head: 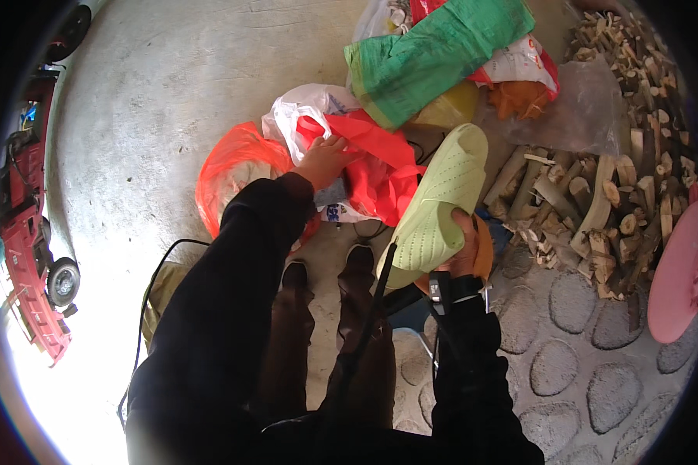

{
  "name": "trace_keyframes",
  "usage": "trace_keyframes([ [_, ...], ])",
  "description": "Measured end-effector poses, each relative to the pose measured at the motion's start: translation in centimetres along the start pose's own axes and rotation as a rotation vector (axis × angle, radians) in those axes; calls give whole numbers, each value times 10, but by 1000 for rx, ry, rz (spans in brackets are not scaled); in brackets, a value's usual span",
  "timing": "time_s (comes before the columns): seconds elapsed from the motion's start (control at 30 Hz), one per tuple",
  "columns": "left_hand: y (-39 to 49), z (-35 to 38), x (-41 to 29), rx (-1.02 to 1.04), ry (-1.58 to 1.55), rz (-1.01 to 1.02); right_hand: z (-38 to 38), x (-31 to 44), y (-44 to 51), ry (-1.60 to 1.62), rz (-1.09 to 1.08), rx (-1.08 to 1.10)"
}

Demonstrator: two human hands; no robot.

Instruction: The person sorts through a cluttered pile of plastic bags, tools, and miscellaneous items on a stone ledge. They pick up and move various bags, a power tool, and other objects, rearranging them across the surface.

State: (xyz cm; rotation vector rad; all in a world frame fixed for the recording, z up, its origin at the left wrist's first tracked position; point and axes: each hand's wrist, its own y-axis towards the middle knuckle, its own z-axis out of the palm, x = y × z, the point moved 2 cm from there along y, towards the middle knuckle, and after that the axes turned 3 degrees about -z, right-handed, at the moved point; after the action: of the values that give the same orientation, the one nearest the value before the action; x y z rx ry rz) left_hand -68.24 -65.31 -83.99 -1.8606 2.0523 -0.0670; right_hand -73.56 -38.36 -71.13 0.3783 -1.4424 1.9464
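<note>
My right hand (466,247) grips light green slippers (439,197) with stitched-looking dotted lines, held up in front of me. A second slipper seems to lie beneath the upper one, mostly hidden. With bent fingers, my left hand (326,160) grasps the upper edge of a red bag (381,163). A white plastic bag (308,113) bunches up against that hand, its handles loose. Beside it on the left stands a translucent orange-red plastic bag (235,174) with something pale inside. A dark grey item (333,193) shows under my left wrist, partly covered.
A folded green woven sack (439,58) lies over other bags at the top. Split firewood (581,197) is stacked on the right, near a pink round object (677,279). A red vehicle (32,256) stands far left. Stone-patterned paving (552,366) covers the lower right.
</note>
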Motion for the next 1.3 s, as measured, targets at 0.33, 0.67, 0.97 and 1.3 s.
trace_keyframes([
  [0.33, -27, -43, -15, 13, -218, 288, -42, 10, 7, 175, -37, 44],
  [0.67, -116, -169, -63, -151, -268, 488, -1, 97, -30, 185, -220, 367],
  [0.97, -173, -240, -95, -183, -554, 449, 34, 183, -107, 138, -279, 896],
  [1.3, -230, -294, -141, -115, -1202, 418, 62, 211, -271, 115, -155, 735],
])
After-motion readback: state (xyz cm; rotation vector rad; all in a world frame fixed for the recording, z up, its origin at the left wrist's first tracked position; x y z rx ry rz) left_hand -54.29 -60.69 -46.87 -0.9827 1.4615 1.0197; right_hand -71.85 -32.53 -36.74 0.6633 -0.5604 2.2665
